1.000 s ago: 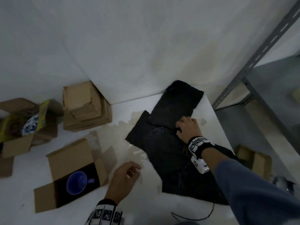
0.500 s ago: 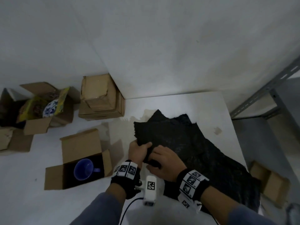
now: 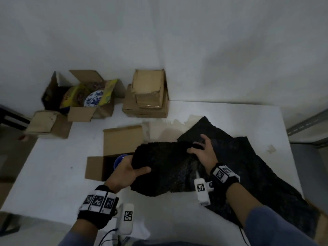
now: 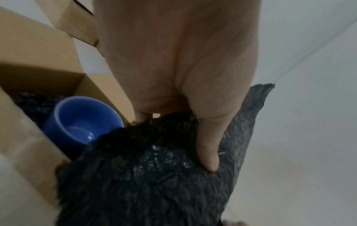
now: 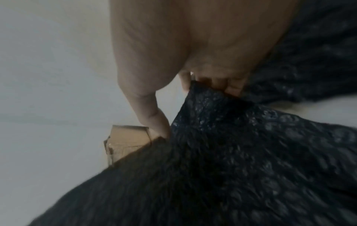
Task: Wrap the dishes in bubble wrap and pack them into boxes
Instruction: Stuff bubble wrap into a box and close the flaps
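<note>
— Right, item one: a sheet of black bubble wrap [image 3: 165,167], lifted above the white table [image 3: 53,174] at mid-frame. What holds it?

— Both hands. The left hand [image 3: 124,173] grips its left edge, thumb on top and fingers underneath; the left wrist view shows the thumb [image 4: 208,146] pressed into the bubbles. The right hand [image 3: 204,153] pinches the sheet's upper right corner, fingers curled over the fold.

— Item two?

— A larger spread of black bubble wrap [image 3: 257,174], lying flat on the table at the right of the frame, beneath the right forearm.

— Dishes?

— A blue ceramic mug [image 4: 81,122], upright in an open brown cardboard box [image 3: 122,141] just left of centre, black wrap lining the box under it. The lifted sheet hangs over the box's right side and hides most of the mug in the head view. Also a blue-and-white patterned plate [image 3: 94,100], tilted inside a second open cardboard box [image 3: 83,112] at upper left, with yellow printed packaging [image 3: 108,93] around it.

— Other cartons?

— A stack of flattened cardboard boxes [image 3: 149,93] at upper centre against the wall; a small closed cardboard box [image 3: 48,123] at the far left table edge.
</note>
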Demonstrator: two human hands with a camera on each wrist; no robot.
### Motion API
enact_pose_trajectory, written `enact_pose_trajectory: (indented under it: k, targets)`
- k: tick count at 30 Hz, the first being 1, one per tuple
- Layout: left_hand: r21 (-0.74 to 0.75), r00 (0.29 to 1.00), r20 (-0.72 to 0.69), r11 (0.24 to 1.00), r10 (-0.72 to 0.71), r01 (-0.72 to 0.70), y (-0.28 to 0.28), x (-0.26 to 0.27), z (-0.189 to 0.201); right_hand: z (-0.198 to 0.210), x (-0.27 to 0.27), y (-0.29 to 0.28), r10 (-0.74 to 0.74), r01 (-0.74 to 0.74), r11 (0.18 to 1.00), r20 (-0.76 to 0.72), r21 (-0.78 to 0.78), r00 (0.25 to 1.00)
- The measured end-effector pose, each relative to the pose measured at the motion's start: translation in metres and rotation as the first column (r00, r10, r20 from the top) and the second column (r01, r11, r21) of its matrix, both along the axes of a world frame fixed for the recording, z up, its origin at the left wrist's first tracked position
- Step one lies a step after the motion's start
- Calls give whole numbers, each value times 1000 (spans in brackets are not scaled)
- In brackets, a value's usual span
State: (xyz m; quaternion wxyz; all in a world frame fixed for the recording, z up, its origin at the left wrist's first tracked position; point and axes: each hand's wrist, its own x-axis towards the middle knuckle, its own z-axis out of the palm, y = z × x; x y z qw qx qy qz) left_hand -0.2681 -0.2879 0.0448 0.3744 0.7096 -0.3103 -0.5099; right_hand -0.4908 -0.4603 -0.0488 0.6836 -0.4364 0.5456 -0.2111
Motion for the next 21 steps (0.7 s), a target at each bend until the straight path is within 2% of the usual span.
enact_pose_trajectory:
  k: [2, 5, 9, 12, 14, 18, 21]
  targets:
    - [-4, 999, 6, 999, 32, -32, 14, 19, 1, 0, 18, 14, 26, -27, 999, 34, 38, 999]
    - [7, 991, 11, 991, 131, -131, 36, 54, -7, -4, 34, 30, 121, -127, 989, -69, -83, 990]
    - [76, 977, -28, 975, 209, -207, 64, 89, -17, 1, 52, 46, 93, -115, 969, -108, -219, 990]
    - [80, 959, -11, 956, 285, -283, 79, 107, -28, 8, 77, 51, 111, -183, 909, -207, -374, 972]
    - [72, 935, 73, 933, 347, -351, 86, 121, -42, 12, 96, 52, 102, -229, 859, -287, -458, 953]
    - [59, 891, 175, 899, 418, -433, 99, 138, -61, 22, 130, 56, 128, -330, 795, -391, -509, 912]
    - [27, 875, 109, 879, 471, -477, 102, 144, -53, 35, 145, 60, 139, -353, 751, -388, -558, 911]
